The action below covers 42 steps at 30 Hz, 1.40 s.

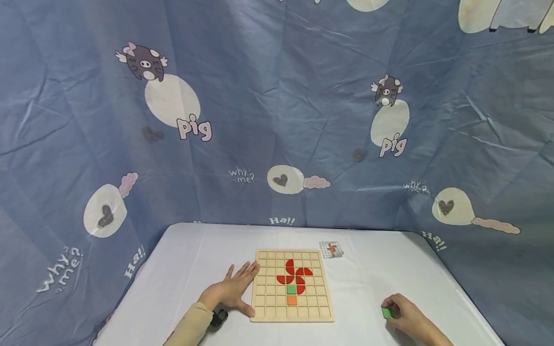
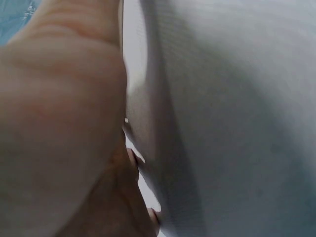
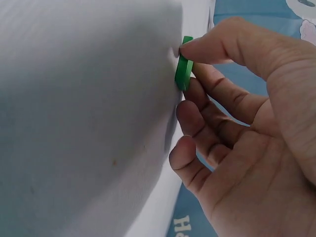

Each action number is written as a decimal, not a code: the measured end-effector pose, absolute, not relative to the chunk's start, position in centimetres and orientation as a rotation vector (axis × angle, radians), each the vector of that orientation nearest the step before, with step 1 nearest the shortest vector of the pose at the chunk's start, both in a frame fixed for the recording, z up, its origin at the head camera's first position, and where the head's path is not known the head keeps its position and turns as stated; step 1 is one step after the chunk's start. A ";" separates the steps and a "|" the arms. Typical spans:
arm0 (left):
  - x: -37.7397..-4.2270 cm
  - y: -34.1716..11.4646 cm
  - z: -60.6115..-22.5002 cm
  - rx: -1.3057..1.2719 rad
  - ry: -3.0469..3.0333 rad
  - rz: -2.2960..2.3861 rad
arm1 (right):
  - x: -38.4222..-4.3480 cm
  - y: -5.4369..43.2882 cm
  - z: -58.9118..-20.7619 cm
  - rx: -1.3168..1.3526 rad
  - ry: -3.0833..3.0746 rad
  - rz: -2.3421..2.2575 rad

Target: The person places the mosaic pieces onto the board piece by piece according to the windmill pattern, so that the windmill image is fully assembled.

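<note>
A wooden grid board (image 1: pixel 268 312) lies on the white table, with red quarter-round tiles (image 1: pixel 290 267) laid as a pinwheel. Below them sit a green square tile (image 1: pixel 291 289) and an orange square tile (image 1: pixel 292 300). My left hand (image 1: pixel 233 288) rests with spread fingers along the board's left edge; its wrist view shows mostly palm and cloth. Well to the right of the board, my right hand (image 1: pixel 404 312) pinches another green tile (image 3: pixel 184 69) between thumb and fingers, low over the tabletop. The other fingers curl loosely beneath it in the right wrist view.
A small stack of pattern cards (image 1: pixel 331 249) lies behind the board's right corner, its top one showing a red pinwheel on a grid. A blue printed curtain (image 1: pixel 277 120) hangs behind the table (image 1: pixel 363 278) and down its sides.
</note>
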<state>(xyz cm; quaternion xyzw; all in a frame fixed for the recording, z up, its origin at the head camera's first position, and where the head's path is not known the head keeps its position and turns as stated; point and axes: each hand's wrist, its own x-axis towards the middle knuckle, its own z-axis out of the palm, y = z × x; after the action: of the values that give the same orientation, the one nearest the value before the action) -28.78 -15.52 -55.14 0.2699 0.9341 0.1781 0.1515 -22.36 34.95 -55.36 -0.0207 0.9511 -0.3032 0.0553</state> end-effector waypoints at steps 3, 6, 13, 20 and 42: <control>-28.7 -15.5 -55.2 0.782 2.681 0.511 | -22.4 34.9 -55.5 -0.029 2.903 -0.899; -28.7 -15.6 -55.3 0.783 2.683 0.508 | -22.4 35.1 -55.6 -0.049 2.922 -0.879; -28.8 -15.6 -55.3 0.780 2.693 0.492 | -22.4 34.7 -55.5 0.008 2.930 -0.880; -28.9 -15.6 -55.4 0.772 2.682 0.494 | -22.8 33.1 -55.0 -0.014 2.973 -0.868; -29.1 -15.7 -55.5 0.788 2.681 0.482 | -25.8 23.6 -52.4 -0.708 2.881 -0.861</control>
<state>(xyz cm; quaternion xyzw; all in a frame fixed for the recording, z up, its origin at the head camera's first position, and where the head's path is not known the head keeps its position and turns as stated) -29.07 -15.71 -55.47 0.2746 0.9344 0.1680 0.1523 -25.76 23.59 -52.35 -0.2291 0.9323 -0.2786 0.0263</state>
